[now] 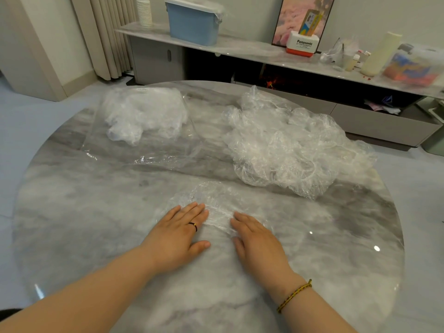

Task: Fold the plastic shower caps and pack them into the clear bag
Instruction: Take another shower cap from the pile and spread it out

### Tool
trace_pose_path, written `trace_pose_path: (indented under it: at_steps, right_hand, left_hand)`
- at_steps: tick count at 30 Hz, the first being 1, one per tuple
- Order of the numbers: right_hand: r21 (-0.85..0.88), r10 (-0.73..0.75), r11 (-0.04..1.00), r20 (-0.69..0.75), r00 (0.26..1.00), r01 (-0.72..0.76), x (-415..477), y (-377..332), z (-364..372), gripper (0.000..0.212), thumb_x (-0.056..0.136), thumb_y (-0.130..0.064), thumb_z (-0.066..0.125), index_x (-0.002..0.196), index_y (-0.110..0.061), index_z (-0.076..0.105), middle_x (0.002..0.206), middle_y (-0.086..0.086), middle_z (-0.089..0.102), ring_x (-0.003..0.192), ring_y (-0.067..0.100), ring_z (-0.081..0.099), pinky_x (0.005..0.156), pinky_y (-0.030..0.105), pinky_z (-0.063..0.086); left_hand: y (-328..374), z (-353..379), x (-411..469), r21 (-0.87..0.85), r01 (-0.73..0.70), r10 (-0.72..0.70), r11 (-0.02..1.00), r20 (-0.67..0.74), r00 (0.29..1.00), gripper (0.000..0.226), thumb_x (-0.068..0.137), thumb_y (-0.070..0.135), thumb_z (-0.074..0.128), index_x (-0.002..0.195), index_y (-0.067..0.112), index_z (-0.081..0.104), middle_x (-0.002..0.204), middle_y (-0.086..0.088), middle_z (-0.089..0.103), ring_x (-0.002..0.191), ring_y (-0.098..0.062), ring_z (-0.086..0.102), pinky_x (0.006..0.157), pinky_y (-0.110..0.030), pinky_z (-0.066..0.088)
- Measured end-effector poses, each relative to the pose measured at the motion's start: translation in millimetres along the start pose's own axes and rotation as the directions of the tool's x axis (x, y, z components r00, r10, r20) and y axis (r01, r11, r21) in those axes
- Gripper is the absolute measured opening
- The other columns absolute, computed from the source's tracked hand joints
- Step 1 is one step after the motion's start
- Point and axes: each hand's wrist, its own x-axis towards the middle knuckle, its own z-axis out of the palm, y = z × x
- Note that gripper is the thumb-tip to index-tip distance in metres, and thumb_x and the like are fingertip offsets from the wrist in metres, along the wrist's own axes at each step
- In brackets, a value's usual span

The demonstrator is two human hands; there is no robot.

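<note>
Fingers [192, 210] of the left hand [177, 236] lie straight and close together, palm down, their tips pressing on the near left edge of a flattened shower cap [216, 195] spread on the marble table [96, 212]; the thumb sticks out sideways toward the other hand. A dark ring [193, 225] sits on one finger. The right hand [258, 241] lies flat too, fingers straight and nearly touching, angled up and left onto the cap's near right part, thumb held apart. A braided bracelet [294, 295] circles that wrist. Both forearms reach in from the near side, converging on the cap. Beyond the cap and to its right sits a loose pile of caps [293, 145], crumpled. Beyond it to the left lies the clear bag [144, 150], flat on the table, with white bunched caps [141, 114] inside its far end.
</note>
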Motion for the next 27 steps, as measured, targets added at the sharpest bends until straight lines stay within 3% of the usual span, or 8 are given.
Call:
trace_pose_path:
  at_steps: [2,4,7,11,15,21,24,27]
  right_hand:
    - [0.041,0.026,0.999,-0.102,0.994,-0.022,0.2,5.2,-3.8,0.036,0.066,-0.013,0.053,0.096,-0.019,0.073,0.106,-0.004,0.070,0.094,0.011,0.068,0.072,0.019,0.053]
    - [0.036,-0.008,0.999,-0.054,0.999,0.010,1.4,9.5,-9.1,0.054,0.078,0.005,0.046,0.128,-0.015,0.054,0.140,-0.001,0.047,0.127,0.012,0.046,0.098,0.021,0.041]
    - [0.077,0.010,0.997,0.031,0.999,-0.012,-1.1,14.8,-16.2,0.061,0.087,0.004,0.036,0.143,-0.021,0.030,0.152,-0.008,0.023,0.139,0.007,0.022,0.107,0.016,0.023]
    - [0.165,0.109,0.981,-0.057,0.992,-0.098,0.6,17.4,-18.9,0.048,0.090,-0.001,0.039,0.134,-0.019,0.046,0.138,-0.004,0.047,0.128,0.014,0.041,0.099,0.020,0.032]
    - [0.363,0.233,0.913,-0.087,0.969,-0.187,0.4,21.3,-23.2,0.028,0.091,-0.008,0.045,0.112,-0.014,0.064,0.106,0.003,0.068,0.100,0.019,0.059,0.079,0.021,0.039]
    - [0.583,0.305,0.774,-0.004,0.952,-0.246,2.8,26.0,-30.2,0.025,0.089,-0.012,0.051,0.065,-0.016,0.054,0.062,-0.003,0.052,0.060,0.009,0.046,0.056,0.013,0.035]
    - [0.599,0.334,0.753,0.009,0.943,-0.272,3.5,26.8,-31.5,0.031,0.089,-0.018,0.054,0.059,-0.017,0.047,0.056,-0.006,0.043,0.054,0.006,0.039,0.052,0.015,0.033]
    - [0.602,0.386,0.739,-0.013,0.922,-0.301,4.8,26.7,-33.8,0.031,0.090,-0.023,0.056,0.060,-0.017,0.051,0.059,-0.005,0.053,0.059,0.009,0.048,0.055,0.015,0.035]
  left_hand:
    - [-3.0,-2.8,0.5,-0.014,0.010,-0.010,1.000,-0.004,1.000,0.137,0.026,0.084,-0.032,0.148,0.026,-0.005,0.143,0.017,-0.023,0.137,-0.001,-0.020,0.101,-0.019,-0.018]
    - [-4.6,-3.2,-0.2,-0.047,0.008,-0.010,0.999,-0.059,0.998,0.116,0.043,0.073,-0.016,0.148,0.027,-0.002,0.154,0.013,-0.012,0.141,-0.002,-0.011,0.101,-0.016,-0.015]
    - [-4.8,-4.8,0.2,-0.069,0.009,-0.014,0.998,-0.083,0.996,0.107,0.046,0.059,-0.012,0.148,0.030,0.003,0.156,0.013,-0.003,0.142,-0.001,-0.004,0.106,-0.014,-0.009]
    - [-5.7,-7.6,1.3,-0.119,0.018,-0.037,0.993,-0.156,0.987,0.102,0.049,0.043,-0.011,0.147,0.029,0.014,0.155,0.012,0.012,0.141,-0.001,0.010,0.111,-0.014,0.005]
    - [-9.1,-13.2,-0.6,-0.154,0.026,-0.052,0.988,-0.164,0.985,0.083,0.063,0.027,0.014,0.146,0.030,0.017,0.153,0.014,0.018,0.139,-0.001,0.017,0.108,-0.011,0.009]
    - [-13.5,-20.7,-0.2,-0.229,0.127,-0.172,0.965,-0.189,0.967,0.054,0.092,0.019,0.040,0.143,0.033,0.027,0.139,0.011,0.045,0.128,-0.011,0.039,0.098,-0.014,0.024]
    - [-16.6,-24.5,-2.0,-0.482,0.186,-0.278,0.856,-0.126,0.952,0.036,0.092,0.023,0.053,0.126,0.032,0.050,0.126,0.010,0.057,0.119,-0.010,0.049,0.090,-0.017,0.036]
    - [-21.0,-29.5,-4.1,-0.681,0.211,-0.319,0.701,-0.034,0.947,0.024,0.085,0.025,0.063,0.099,0.043,0.053,0.100,0.008,0.064,0.102,-0.011,0.058,0.084,-0.020,0.040]
